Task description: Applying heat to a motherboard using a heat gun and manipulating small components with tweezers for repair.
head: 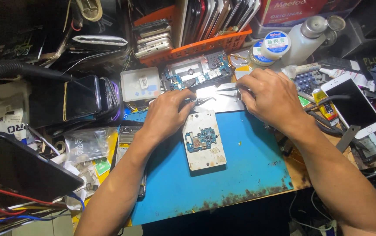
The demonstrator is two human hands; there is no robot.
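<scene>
Both hands (166, 114) (269, 96) pinch slim metal tweezers (227, 89).

1 head-worn camera looks steeply down from close above a cluttered repair bench, facing forward over the blue work mat (240, 175); both forearms enter from the bottom edge toward mid-frame.

circuit board (202, 139) on mat (249, 170); basket (205, 46) behind it
</scene>
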